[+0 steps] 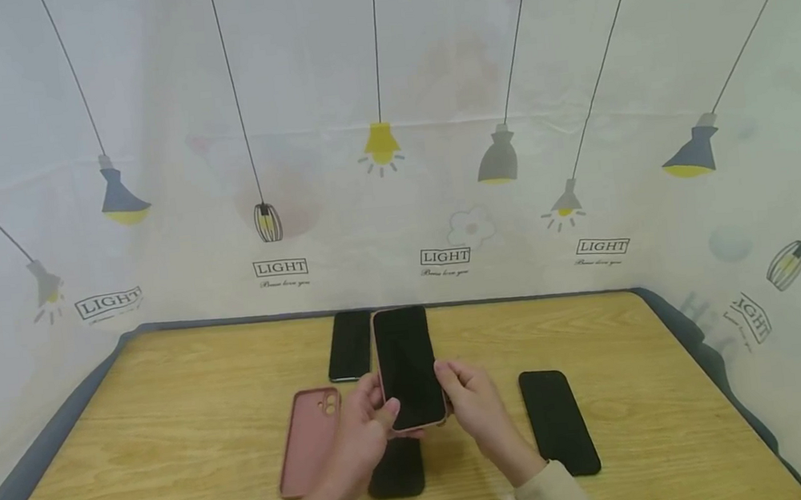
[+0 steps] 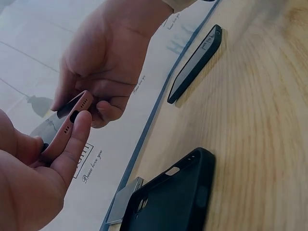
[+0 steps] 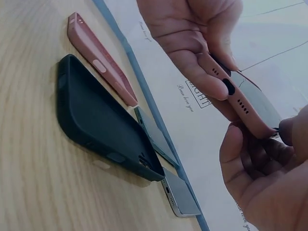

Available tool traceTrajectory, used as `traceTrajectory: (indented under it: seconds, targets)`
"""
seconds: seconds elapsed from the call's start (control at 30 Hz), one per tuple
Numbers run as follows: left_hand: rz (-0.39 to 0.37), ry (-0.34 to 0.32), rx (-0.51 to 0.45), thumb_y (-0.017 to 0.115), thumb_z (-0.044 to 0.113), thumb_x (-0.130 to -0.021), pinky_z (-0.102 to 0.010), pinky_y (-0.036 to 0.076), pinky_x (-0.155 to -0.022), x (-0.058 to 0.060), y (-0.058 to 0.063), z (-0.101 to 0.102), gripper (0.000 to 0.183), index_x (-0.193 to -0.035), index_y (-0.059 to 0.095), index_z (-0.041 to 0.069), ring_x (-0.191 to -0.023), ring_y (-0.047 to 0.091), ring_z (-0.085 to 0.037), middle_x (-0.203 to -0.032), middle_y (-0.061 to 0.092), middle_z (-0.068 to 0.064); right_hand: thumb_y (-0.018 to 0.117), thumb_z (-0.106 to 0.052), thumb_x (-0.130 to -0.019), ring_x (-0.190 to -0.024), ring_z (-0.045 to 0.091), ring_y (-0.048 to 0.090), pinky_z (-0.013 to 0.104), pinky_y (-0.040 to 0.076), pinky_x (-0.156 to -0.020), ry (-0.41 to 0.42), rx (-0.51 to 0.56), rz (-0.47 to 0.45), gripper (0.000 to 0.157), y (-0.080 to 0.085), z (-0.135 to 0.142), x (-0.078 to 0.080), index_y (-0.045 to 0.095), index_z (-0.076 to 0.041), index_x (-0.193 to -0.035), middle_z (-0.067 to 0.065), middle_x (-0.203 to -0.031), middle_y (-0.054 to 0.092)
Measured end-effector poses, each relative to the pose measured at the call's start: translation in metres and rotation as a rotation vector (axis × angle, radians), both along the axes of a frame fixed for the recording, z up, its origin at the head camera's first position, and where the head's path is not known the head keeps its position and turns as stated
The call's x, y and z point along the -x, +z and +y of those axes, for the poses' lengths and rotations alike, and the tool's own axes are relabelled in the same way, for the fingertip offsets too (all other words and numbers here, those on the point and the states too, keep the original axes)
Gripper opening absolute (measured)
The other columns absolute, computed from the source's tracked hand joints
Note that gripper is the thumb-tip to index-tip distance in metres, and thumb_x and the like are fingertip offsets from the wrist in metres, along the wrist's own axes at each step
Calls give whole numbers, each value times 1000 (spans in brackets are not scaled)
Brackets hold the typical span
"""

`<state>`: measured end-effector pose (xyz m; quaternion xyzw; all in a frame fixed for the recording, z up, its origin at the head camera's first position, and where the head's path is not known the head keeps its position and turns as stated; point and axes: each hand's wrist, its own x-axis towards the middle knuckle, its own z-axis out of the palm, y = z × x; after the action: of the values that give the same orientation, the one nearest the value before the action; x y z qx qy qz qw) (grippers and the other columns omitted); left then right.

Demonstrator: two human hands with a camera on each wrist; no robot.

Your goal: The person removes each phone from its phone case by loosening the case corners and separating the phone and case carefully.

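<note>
A smartphone in a pink case (image 1: 408,370) is held in both hands above the wooden table (image 1: 193,431). Its long axis runs away from the person, the top end toward the lamp-printed backdrop (image 1: 327,88) and leaning slightly left; the screen faces up. The bottom edge, with its port cut-out (image 2: 74,116) and rows of small holes, faces back toward the wrists.

The left hand (image 1: 363,429) grips the lower left: its thumb lies over the screen's lower left border, and one finger stretches along the bottom edge, touching beside the port. The right hand (image 1: 476,404) pinches the lower right side, thumb at the edge, other fingers curled beneath. Whether the phone sits fully down in its case at the corners is hard to say.

Below the hands lies an open black phone case (image 1: 396,472), with an open pink phone case (image 1: 310,444) to its left. A dark phone (image 1: 349,347) and a silver-edged phone (image 3: 179,191) lie beyond; a black-cased phone (image 1: 560,424) lies right.
</note>
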<state>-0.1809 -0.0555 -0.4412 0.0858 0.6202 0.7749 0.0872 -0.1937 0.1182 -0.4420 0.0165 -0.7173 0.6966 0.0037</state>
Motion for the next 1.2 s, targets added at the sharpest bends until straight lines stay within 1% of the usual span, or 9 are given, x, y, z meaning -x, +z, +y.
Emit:
traceTrajectory:
  seconds: [0.13,0.23,0.43,0.53,0.63,0.77,0.9,1.07,1.2]
  targets:
    - [-3,25,-3,38,-11,-106,-50,62,-79,2,2,-1,38,-144,39,-12,-112,68,-41,-138,56,-35,53,-20,-109,-57,15,54,28,52,-54,14,-17,15,33,-1,-1,-3,69,9,-105,7,-69,59]
    - [-5,52,11,38,-11,-106,-50,62,-79,4,3,-1,36,-142,40,-12,-113,68,-42,-138,56,-35,54,-20,-109,-58,15,57,27,53,-54,25,-29,26,32,-1,-2,-5,67,9,-105,11,-72,62]
    - [-6,113,26,39,-10,-107,-48,63,-78,5,5,-1,33,-139,42,-10,-109,70,-35,-135,59,-34,57,-15,-107,-60,15,60,28,55,-55,65,-72,55,26,-2,-2,-8,66,10,-105,16,-74,65]
    - [2,133,26,39,-9,-107,-47,63,-78,5,6,0,33,-140,42,-10,-110,70,-34,-135,58,-34,58,-13,-107,-59,16,60,28,55,-54,70,-78,66,24,-4,-3,-9,66,9,-102,17,-74,64]
    - [8,147,28,39,-9,-107,-47,63,-78,5,6,0,33,-140,42,-10,-111,69,-36,-135,59,-33,58,-12,-106,-59,15,59,26,55,-53,49,-83,78,23,-6,-5,-9,67,8,-99,19,-76,64]
    - [7,159,31,40,-9,-106,-47,63,-78,5,6,2,33,-139,44,-10,-111,69,-35,-135,59,-33,58,-10,-106,-57,13,58,24,54,-51,-11,-77,102,22,-9,-9,-11,68,7,-97,18,-73,64]
    - [9,166,41,41,-9,-106,-47,63,-78,5,6,3,32,-139,44,-10,-111,70,-35,-134,60,-32,58,-10,-106,-54,12,57,24,53,-49,-56,-27,117,24,-10,-12,-12,68,8,-95,17,-68,62]
    - [20,162,48,41,-9,-106,-48,63,-78,4,5,3,33,-140,44,-9,-114,68,-39,-134,60,-32,56,-11,-107,-54,13,56,25,52,-49,-81,27,104,27,-11,-15,-14,67,12,-98,18,-67,63]
    - [36,162,49,42,-10,-106,-48,62,-79,2,5,4,33,-139,44,-10,-115,67,-39,-133,61,-33,53,-11,-108,-54,14,57,26,52,-50,-87,50,84,30,-13,-16,-14,65,14,-96,20,-68,64]
